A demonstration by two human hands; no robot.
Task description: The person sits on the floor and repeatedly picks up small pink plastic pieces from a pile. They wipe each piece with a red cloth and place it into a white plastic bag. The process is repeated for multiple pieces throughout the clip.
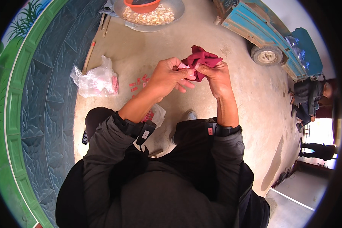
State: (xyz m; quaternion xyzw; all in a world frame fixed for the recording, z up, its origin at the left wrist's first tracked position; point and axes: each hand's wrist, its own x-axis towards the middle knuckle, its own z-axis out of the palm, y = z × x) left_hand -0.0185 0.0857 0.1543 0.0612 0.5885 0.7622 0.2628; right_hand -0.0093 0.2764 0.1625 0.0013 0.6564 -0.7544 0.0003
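Both my hands are raised in front of me, close together over the concrete floor. My right hand (216,75) grips a bunched dark red cloth (203,58) between thumb and fingers. At its left edge my left hand (169,75) pinches a small pink piece (183,66), its lower fingers spread; whether the piece is joined to the cloth I cannot tell. Below on the floor lie several small red-and-pink tags (133,84), partly hidden by my left forearm. More red pieces show in a clear plastic bag (158,115) between my legs.
A larger clear plastic bag (95,81) with pink pieces lies left, near a wooden stick (88,57). Ahead stands a metal basin (178,12) of pale slices with an orange bowl (144,8) on them. A blue vehicle (262,25) is at upper right; people (309,92) are far right.
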